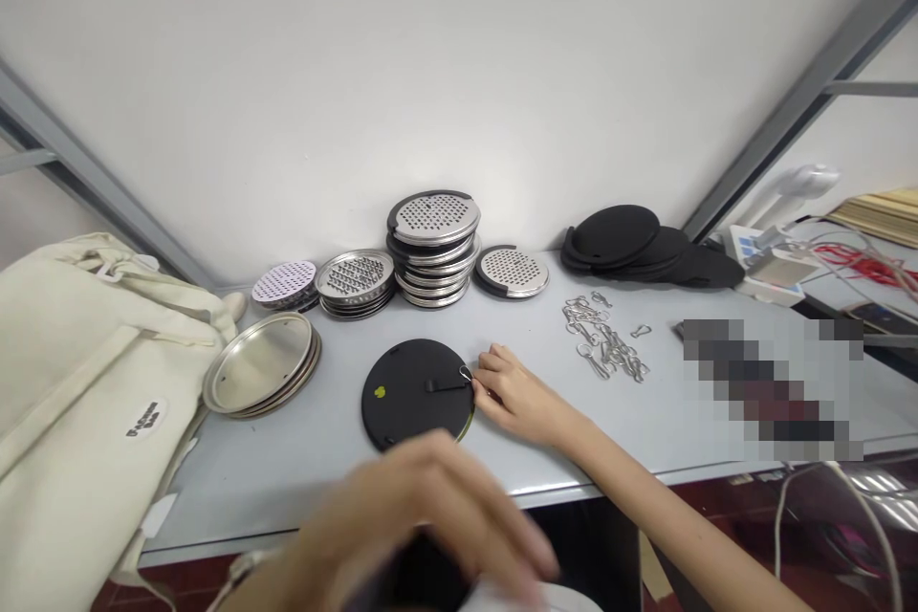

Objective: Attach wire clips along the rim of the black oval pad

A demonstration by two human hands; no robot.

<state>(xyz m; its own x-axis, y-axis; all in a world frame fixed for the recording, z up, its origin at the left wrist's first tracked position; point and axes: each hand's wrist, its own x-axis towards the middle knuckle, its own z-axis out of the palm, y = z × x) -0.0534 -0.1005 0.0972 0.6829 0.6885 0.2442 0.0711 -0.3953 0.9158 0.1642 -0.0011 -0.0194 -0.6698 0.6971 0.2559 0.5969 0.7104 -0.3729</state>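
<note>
In the head view, a round black disc (408, 397) is lying flat on a pale grey table (344, 497), with a short black strap (446, 385) fixed across it and a yellow-green mark (380, 391) seen near its left side. The right hand (513, 394) is half-closed against the disc's right edge, its fingertips (482, 365) bunched at a small wire loop (466, 373); whether the loop is gripped cannot be told. The left hand (423, 521) is blurred near the table's front edge with its fingers spread, and whether anything is held in it cannot be told. Stacked stainless graters (434, 218), black discs (613, 237) and a heap of metal clips (606, 339) are laid out beyond, while round steel trays (262, 365) and a canvas tote bag (86, 373) are placed to the left.
</note>
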